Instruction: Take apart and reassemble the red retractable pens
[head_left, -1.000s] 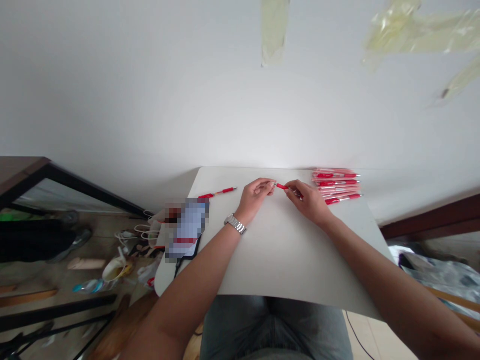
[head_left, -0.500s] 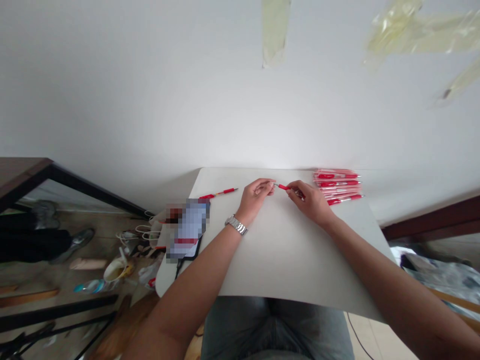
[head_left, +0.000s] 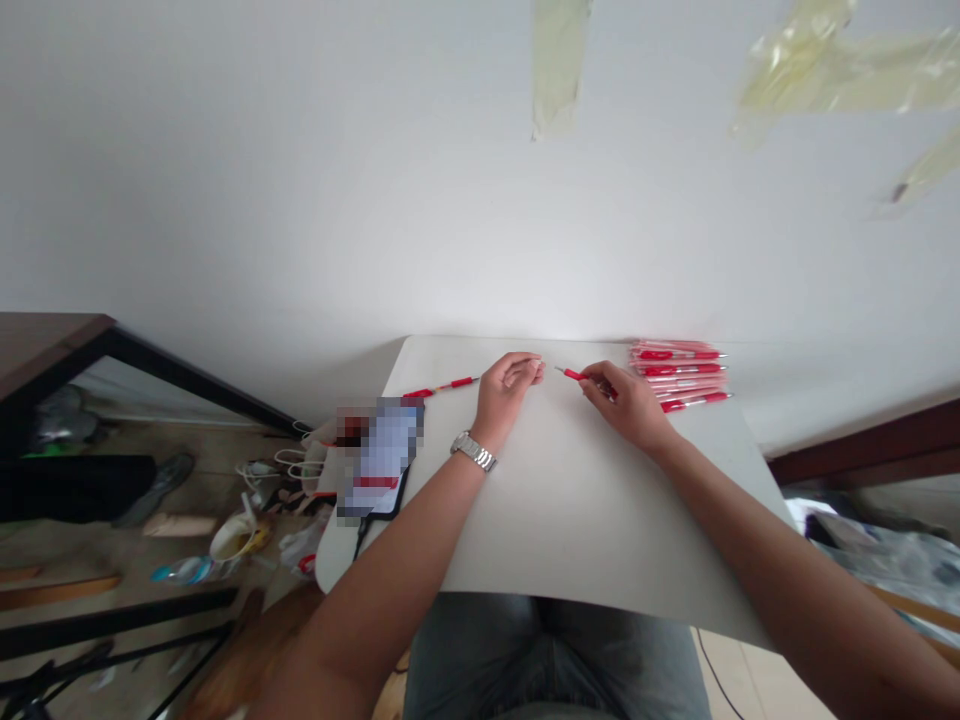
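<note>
Over the far part of the table, my right hand grips a red pen, its metal tip pointing left toward my other hand. My left hand, with a metal watch on the wrist, is closed in a pinch. Something tiny and pale may be at its fingertips, too small to name. A gap separates those fingertips from the pen tip. To the left on the table lies another red pen. Just beyond my right hand is a pile of red pens, with several clear and pinkish barrels among them.
A phone, blurred out and with a cable, rests at the left edge of the white table. The wall rises right behind the table. On the floor at left are a cup, a bottle and another person's shoe.
My left fingertips have come away from the pen tip, so a gap now shows between them. My right hand still holds the pen, shifted slightly right.
</note>
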